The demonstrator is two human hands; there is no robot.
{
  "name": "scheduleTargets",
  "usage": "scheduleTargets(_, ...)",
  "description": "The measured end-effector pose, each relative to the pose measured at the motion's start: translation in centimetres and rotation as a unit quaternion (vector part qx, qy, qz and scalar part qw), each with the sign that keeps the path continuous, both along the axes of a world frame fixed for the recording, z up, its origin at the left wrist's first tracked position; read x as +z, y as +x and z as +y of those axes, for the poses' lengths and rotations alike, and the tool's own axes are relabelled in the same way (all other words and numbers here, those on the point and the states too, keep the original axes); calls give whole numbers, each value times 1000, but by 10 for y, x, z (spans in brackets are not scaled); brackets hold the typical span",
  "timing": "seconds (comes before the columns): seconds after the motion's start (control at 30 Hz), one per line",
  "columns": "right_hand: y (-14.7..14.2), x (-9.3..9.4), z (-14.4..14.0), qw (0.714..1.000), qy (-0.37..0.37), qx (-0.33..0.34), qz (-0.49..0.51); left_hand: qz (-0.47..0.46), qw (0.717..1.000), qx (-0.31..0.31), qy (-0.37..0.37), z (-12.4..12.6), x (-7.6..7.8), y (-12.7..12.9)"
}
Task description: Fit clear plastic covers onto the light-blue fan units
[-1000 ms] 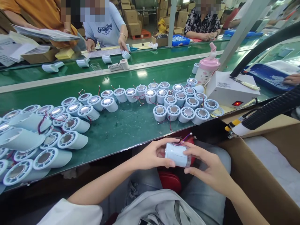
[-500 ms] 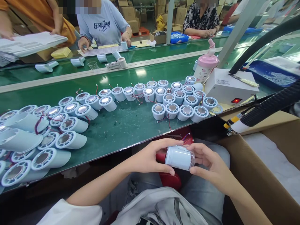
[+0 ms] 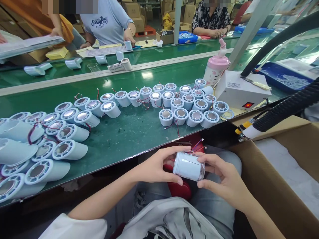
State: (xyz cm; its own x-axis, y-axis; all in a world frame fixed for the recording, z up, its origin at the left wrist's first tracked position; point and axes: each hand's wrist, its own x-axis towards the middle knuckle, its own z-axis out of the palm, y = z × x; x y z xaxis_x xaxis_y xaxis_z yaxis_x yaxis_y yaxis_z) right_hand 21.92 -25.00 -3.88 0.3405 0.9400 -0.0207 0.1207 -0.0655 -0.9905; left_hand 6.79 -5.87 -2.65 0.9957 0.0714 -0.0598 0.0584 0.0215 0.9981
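- while both the left hand (image 3: 159,166) and right hand (image 3: 221,177) grip the pale blue cylindrical housing (image 3: 188,166) over the lap, below the green bench (image 3: 129,132) edge:
- its thin red wires (image 3: 196,146) could snag on a finger and tear loose
- a slack grip might drop it

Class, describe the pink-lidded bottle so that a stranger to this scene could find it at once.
Start at the long green bench and follow the rows of pale blue cylinders to their right end. Just behind them, beside the white box with the red switch, stands the bottle. It alone is tall, upright and capped in pink.
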Motion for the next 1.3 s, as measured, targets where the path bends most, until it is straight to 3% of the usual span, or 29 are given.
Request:
scheduleTargets(0.27,1,3,-3,1000,10,2,16,-12,999,2,30,-2,2,0)
scheduleTargets(0.57,3,0,0,990,-15,26,138,-62,991,-12,118,1,2,-1)
scheduleTargets(0.97,-2,-3,7,953,-49,5,299,-76,987,-22,140,0,7,-2)
scheduleTargets(1.3,-7,-1,11,938,-112,-10,328,-85,989,-26,114,-2,6,-1)
